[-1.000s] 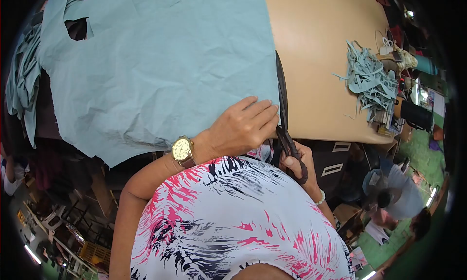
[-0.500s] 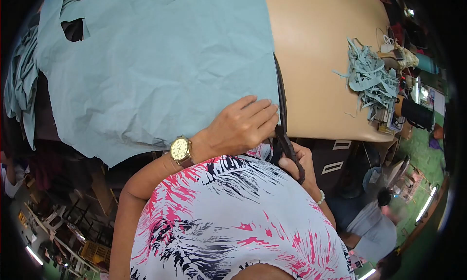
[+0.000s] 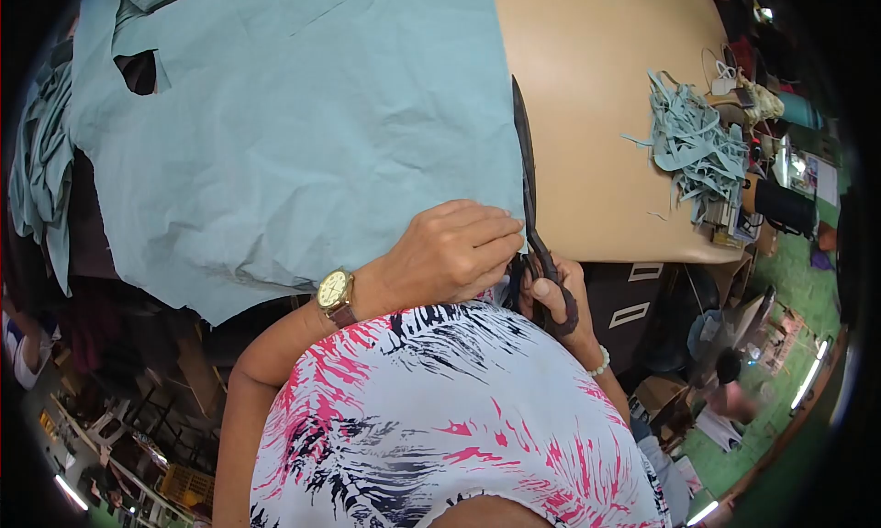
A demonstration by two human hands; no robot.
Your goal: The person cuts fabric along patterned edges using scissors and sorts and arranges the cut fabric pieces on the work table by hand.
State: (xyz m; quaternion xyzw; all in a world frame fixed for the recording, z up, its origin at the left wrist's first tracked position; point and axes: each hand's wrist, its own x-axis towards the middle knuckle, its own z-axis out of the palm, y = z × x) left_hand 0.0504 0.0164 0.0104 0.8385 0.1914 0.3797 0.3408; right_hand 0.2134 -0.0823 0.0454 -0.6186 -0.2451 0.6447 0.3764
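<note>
A broad light blue-green sheet [image 3: 275,143], creased and leather-like, lies over the table with a straight right edge. My left hand [image 3: 463,248], with a watch at the wrist, is closed at the sheet's lower right corner. Its fingers are bent and together at the edge, and the thumb is hidden. My right hand [image 3: 562,294] grips the handles of long dark scissors [image 3: 527,170]. Their blades point away from me, nearly together, along the sheet's right edge. Whether the sheet lies between the blades cannot be made out.
A tan tabletop [image 3: 606,143] extends to the right, with a pile of blue-green offcuts [image 3: 693,143] at its far side. More blue-green material [image 3: 41,161] hangs at the left. Dark drawers [image 3: 624,294] stand under the table. A yellow crate [image 3: 184,482] is at lower left.
My left hand has slid slightly toward me, its fingers now closer together. The scissors' handles have come nearer to that hand. At lower right, a person in pale clothing has shifted mostly out of sight.
</note>
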